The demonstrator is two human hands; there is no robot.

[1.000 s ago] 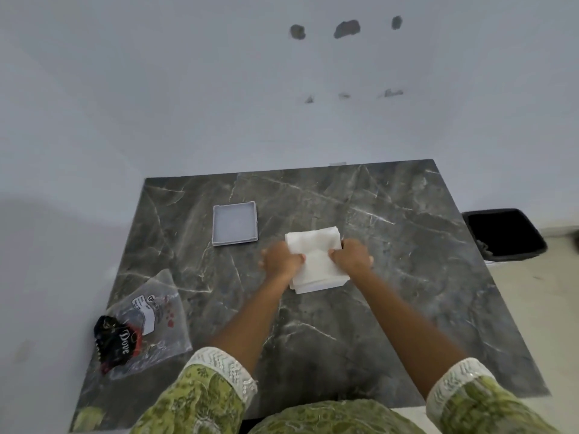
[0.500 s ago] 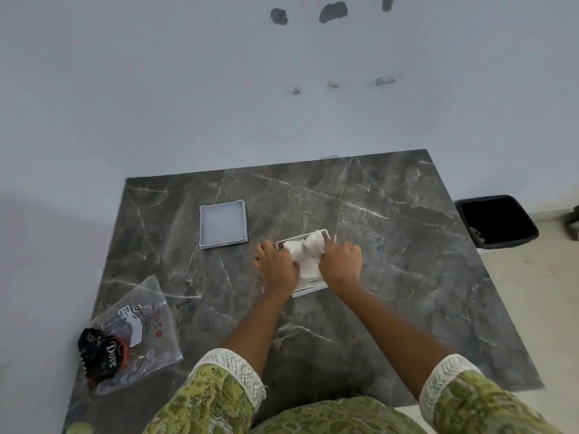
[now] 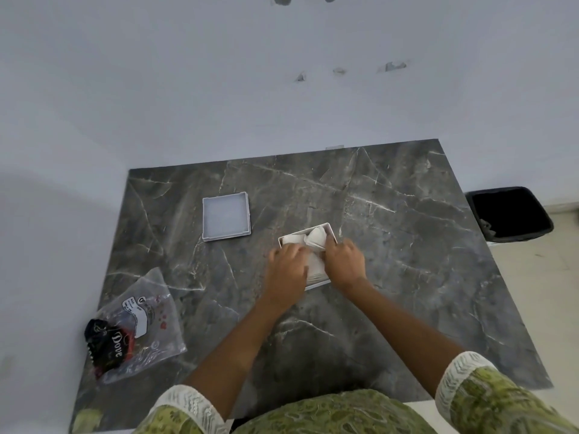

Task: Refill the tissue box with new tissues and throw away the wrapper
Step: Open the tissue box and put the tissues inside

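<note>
A white open tissue box [image 3: 331,228] sits near the middle of the dark marble table [image 3: 407,277]. A stack of white tissues [image 3: 315,238] lies in it, its far end bunched up. My left hand [image 3: 288,269] presses flat on the left part of the stack. My right hand [image 3: 344,263] presses on the right part, at the box's right wall. The box's grey lid [image 3: 226,219] lies apart, to the upper left. A clear plastic wrapper [image 3: 147,327] lies near the table's left front corner.
A black and red packet [image 3: 106,343] lies on the wrapper's left end. A black waste bin [image 3: 509,213] stands on the floor beyond the table's right edge. A white wall runs along the table's far side.
The tissue stack, held flat above the table a second ago, now sits down inside the box. Both hands moved from its sides onto its top.
</note>
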